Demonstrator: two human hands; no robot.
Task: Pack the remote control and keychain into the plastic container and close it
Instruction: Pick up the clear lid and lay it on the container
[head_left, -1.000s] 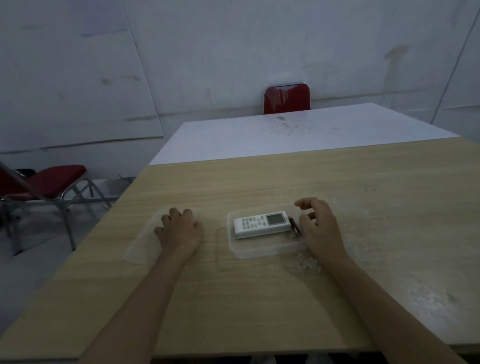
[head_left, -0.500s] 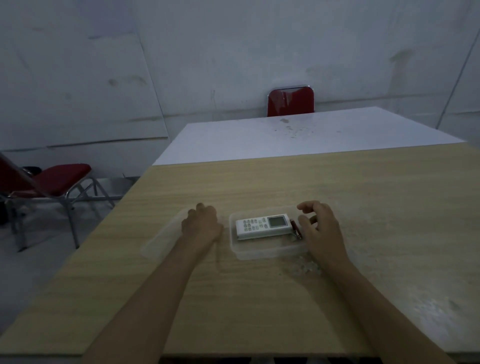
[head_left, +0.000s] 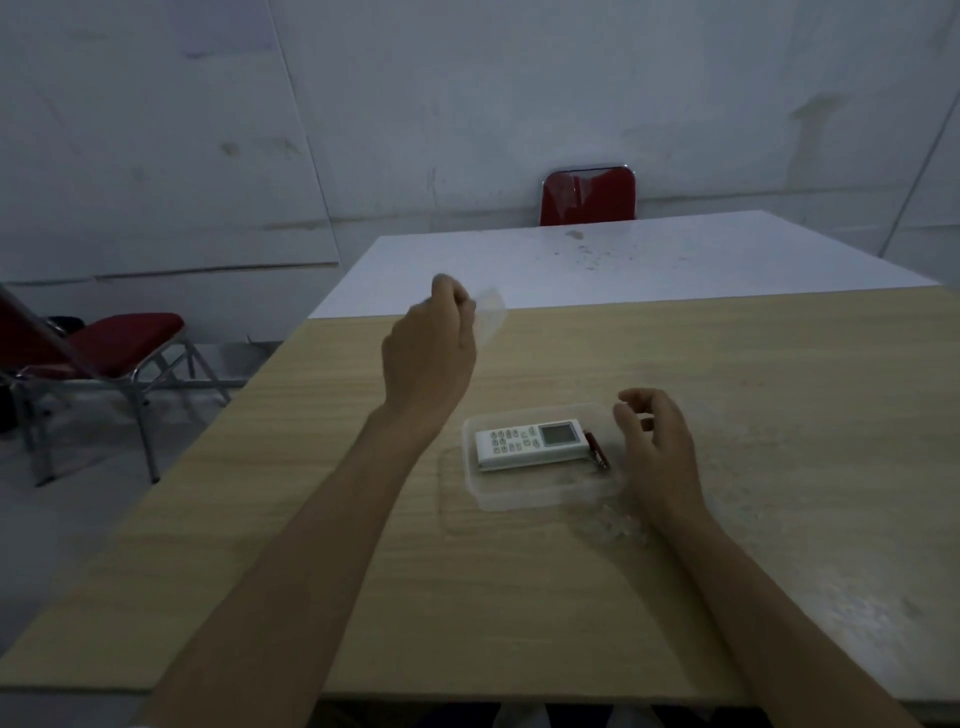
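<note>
Left hand (head_left: 428, 353) has lifted the lid (head_left: 488, 317) off the table, gripping it; right hand (head_left: 657, 452) stays half-open beside the box (head_left: 545, 493), ready for closing.

The left hand (head_left: 428, 353) is raised near the middle of the frame, fingers curled shut, forearm running down to the lower left. The right hand (head_left: 657, 447) sits lower, right of centre, fingers loosely bent and parted, its forearm stretching to the lower right.
</note>
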